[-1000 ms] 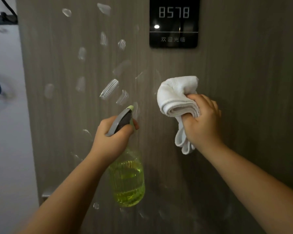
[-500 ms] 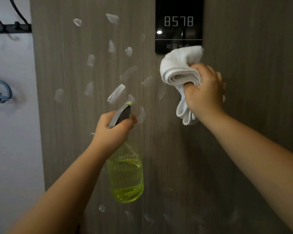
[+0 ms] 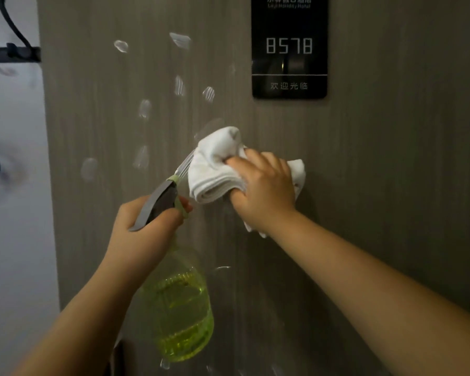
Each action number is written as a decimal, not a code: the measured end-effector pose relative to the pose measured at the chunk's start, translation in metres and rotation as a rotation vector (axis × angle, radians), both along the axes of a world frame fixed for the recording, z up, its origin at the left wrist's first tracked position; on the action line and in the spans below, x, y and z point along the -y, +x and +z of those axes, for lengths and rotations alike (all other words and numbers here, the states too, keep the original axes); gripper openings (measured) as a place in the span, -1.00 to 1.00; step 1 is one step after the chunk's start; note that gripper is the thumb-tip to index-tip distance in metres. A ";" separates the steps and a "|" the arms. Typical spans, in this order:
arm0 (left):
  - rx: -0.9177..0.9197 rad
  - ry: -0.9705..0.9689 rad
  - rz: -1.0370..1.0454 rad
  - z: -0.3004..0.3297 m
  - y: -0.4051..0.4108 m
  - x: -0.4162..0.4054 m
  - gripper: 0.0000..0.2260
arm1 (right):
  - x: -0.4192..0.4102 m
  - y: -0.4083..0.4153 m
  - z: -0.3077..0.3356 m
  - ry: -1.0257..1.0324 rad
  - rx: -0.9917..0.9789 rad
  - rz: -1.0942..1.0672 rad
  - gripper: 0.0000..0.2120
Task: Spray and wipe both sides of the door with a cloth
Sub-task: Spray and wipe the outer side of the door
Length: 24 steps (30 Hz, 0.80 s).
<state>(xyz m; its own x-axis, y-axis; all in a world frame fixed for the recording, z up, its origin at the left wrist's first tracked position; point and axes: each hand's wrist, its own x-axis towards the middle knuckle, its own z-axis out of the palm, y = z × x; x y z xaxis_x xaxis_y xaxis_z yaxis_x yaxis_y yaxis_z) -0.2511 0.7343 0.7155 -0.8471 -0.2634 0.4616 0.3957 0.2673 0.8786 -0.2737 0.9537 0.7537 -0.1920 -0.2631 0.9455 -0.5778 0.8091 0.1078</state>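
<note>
Door (image 3: 391, 185), grey woodgrain, smeared beside white wall (image 3: 14, 240)

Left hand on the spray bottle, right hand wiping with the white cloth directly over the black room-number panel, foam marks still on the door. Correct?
Not quite. In the head view the right hand presses the white cloth on the bare door below and left of the black room-number panel, not over it. The rest holds: the left hand holds the spray bottle, and foam marks remain.
</note>
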 end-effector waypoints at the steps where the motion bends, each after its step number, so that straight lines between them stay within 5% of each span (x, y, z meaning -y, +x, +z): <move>1: -0.026 -0.016 -0.002 0.001 0.011 -0.006 -0.83 | 0.003 0.002 -0.010 0.021 0.012 0.012 -0.58; 4: -0.217 -0.050 -0.015 -0.006 0.043 -0.017 -0.86 | 0.005 0.007 -0.034 0.073 0.035 0.044 -0.56; 7: -0.207 -0.038 -0.019 -0.008 0.044 -0.013 -0.64 | -0.003 0.009 -0.029 0.091 0.003 0.031 -0.52; 13: -0.273 -0.050 -0.007 -0.004 0.073 -0.017 -0.61 | -0.040 0.003 0.056 -0.252 0.010 -0.119 -0.46; 16: -0.178 -0.069 -0.010 0.000 0.055 -0.004 -0.59 | -0.040 0.000 0.068 -0.321 0.003 -0.110 -0.54; 19: -0.001 -0.080 -0.031 -0.023 0.001 0.042 -0.31 | -0.024 -0.005 0.044 -0.258 -0.045 -0.125 -0.61; 24: -0.037 -0.115 0.016 -0.010 0.029 0.017 -0.65 | -0.005 -0.003 0.009 -0.104 -0.076 -0.088 -0.66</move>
